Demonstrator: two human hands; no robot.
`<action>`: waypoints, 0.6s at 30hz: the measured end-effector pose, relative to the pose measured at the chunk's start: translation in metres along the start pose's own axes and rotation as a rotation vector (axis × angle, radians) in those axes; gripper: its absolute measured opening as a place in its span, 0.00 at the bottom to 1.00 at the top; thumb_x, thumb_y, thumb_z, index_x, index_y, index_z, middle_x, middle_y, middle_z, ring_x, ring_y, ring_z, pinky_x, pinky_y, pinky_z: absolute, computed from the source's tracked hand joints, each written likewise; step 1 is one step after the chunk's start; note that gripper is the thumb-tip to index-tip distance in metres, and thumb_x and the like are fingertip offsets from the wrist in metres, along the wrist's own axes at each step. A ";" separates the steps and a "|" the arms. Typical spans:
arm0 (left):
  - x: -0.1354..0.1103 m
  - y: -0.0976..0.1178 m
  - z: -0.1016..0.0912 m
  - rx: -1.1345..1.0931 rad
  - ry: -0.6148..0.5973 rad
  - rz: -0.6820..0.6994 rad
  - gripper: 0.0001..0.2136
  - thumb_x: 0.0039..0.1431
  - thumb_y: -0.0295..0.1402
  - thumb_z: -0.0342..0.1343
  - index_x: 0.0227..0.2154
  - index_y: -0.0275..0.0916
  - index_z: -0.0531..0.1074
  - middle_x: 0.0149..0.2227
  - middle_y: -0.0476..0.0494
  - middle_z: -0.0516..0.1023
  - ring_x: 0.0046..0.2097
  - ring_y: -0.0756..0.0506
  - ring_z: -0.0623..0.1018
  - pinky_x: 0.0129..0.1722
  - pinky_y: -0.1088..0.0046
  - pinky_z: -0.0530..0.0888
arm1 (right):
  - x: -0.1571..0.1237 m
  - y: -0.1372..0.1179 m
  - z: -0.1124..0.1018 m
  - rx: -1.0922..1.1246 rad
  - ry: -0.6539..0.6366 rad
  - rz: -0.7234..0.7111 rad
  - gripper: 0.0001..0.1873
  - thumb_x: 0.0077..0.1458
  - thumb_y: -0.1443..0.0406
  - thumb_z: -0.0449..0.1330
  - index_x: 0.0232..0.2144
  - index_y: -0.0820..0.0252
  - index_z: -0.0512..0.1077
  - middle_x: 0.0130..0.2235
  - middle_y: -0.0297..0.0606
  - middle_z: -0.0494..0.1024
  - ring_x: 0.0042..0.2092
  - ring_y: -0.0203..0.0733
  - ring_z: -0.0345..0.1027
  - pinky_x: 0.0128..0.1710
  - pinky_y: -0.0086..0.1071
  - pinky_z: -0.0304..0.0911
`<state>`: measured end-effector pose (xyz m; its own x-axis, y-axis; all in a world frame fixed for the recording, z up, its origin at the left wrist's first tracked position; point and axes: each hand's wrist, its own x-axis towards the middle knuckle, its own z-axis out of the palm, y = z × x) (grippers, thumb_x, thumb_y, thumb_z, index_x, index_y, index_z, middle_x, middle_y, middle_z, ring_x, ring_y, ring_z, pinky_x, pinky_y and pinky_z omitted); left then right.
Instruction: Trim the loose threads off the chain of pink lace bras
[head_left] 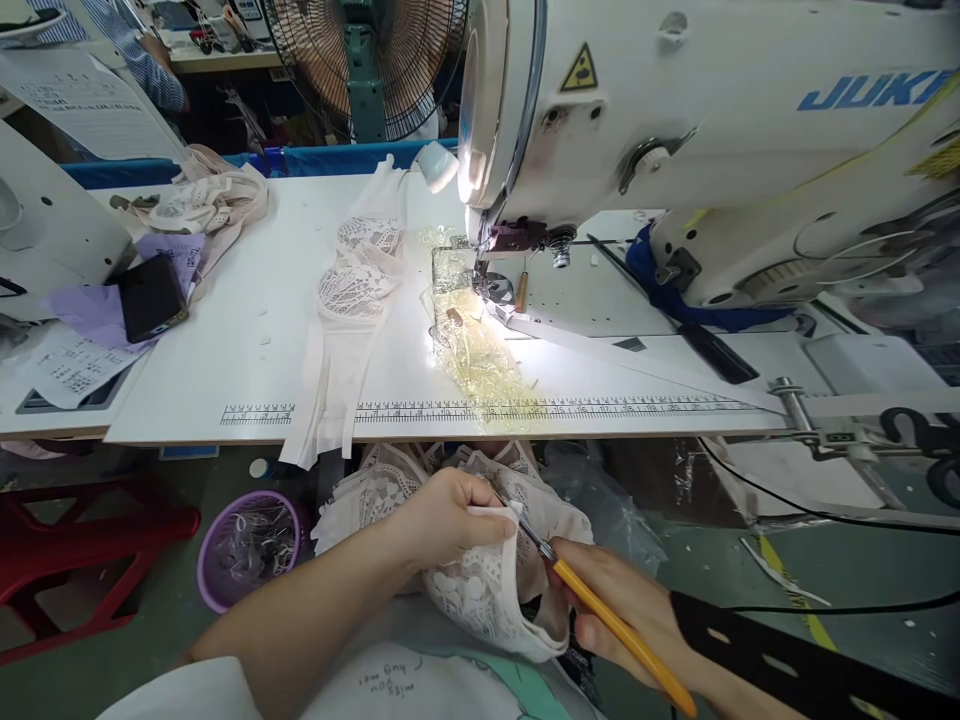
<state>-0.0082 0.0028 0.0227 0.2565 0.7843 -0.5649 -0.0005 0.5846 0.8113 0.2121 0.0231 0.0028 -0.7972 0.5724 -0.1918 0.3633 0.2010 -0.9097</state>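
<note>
My left hand [448, 518] is closed over my lap, thumb and fingers pinching the pale edge of a white lace bra [480, 590]. The bra hangs down from that pinch, and more lace cups are bunched behind it. In my right hand [611, 600] lies a seam ripper [622, 632] with a long orange handle and a metal shaft. Its shaft points up and left to the edge beside my left thumb; I cannot make out the tip clearly. Another lace bra [360, 270] lies lengthwise on the table, its straps hanging over the front edge.
A sewing machine [675, 130] stands over the white table [225, 350], with clear yellowish film [480, 345] by its needle. At left are a black phone [152, 298] and a lace pile [217, 195]. Below are a purple bin [217, 555] and a red stool [82, 550].
</note>
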 end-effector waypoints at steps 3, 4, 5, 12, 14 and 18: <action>0.000 0.000 0.000 -0.006 0.004 -0.003 0.12 0.41 0.36 0.58 0.13 0.37 0.63 0.14 0.57 0.55 0.19 0.55 0.54 0.19 0.75 0.51 | 0.000 -0.001 -0.001 -0.050 -0.079 -0.016 0.25 0.54 0.42 0.48 0.25 0.56 0.58 0.24 0.32 0.62 0.24 0.37 0.52 0.23 0.32 0.48; 0.000 0.000 0.000 -0.012 0.005 -0.005 0.12 0.40 0.36 0.58 0.13 0.37 0.63 0.14 0.57 0.55 0.19 0.55 0.54 0.19 0.75 0.51 | 0.000 0.000 0.000 -0.046 -0.099 0.001 0.25 0.55 0.42 0.47 0.26 0.56 0.58 0.25 0.32 0.62 0.24 0.37 0.53 0.23 0.32 0.48; 0.000 0.000 0.001 -0.020 0.006 -0.008 0.12 0.40 0.36 0.58 0.13 0.37 0.63 0.14 0.57 0.55 0.19 0.55 0.54 0.19 0.75 0.51 | 0.000 0.002 0.001 -0.040 -0.111 0.014 0.25 0.55 0.42 0.46 0.26 0.56 0.57 0.24 0.32 0.61 0.24 0.37 0.52 0.23 0.32 0.47; 0.001 -0.001 -0.001 -0.052 -0.013 0.007 0.12 0.41 0.36 0.59 0.14 0.37 0.64 0.14 0.57 0.55 0.18 0.55 0.54 0.19 0.74 0.51 | -0.002 0.014 0.015 -0.019 -0.034 0.051 0.29 0.53 0.38 0.41 0.23 0.55 0.51 0.23 0.29 0.54 0.23 0.34 0.46 0.21 0.31 0.44; 0.001 0.000 -0.001 -0.046 -0.025 0.021 0.13 0.41 0.36 0.59 0.13 0.37 0.62 0.14 0.57 0.55 0.18 0.55 0.54 0.19 0.74 0.51 | -0.002 0.014 0.018 -0.041 -0.042 0.082 0.27 0.56 0.40 0.41 0.23 0.55 0.52 0.24 0.30 0.57 0.24 0.36 0.49 0.23 0.31 0.47; 0.000 0.000 -0.001 -0.011 -0.025 0.034 0.13 0.42 0.38 0.58 0.13 0.38 0.62 0.14 0.56 0.55 0.19 0.55 0.54 0.20 0.74 0.51 | -0.002 0.016 0.022 -0.101 0.002 0.086 0.21 0.59 0.48 0.44 0.23 0.55 0.51 0.23 0.30 0.56 0.24 0.37 0.51 0.24 0.32 0.48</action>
<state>-0.0092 0.0030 0.0228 0.2801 0.7981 -0.5334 -0.0206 0.5605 0.8279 0.2091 0.0071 -0.0198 -0.7601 0.5928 -0.2664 0.4767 0.2301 -0.8484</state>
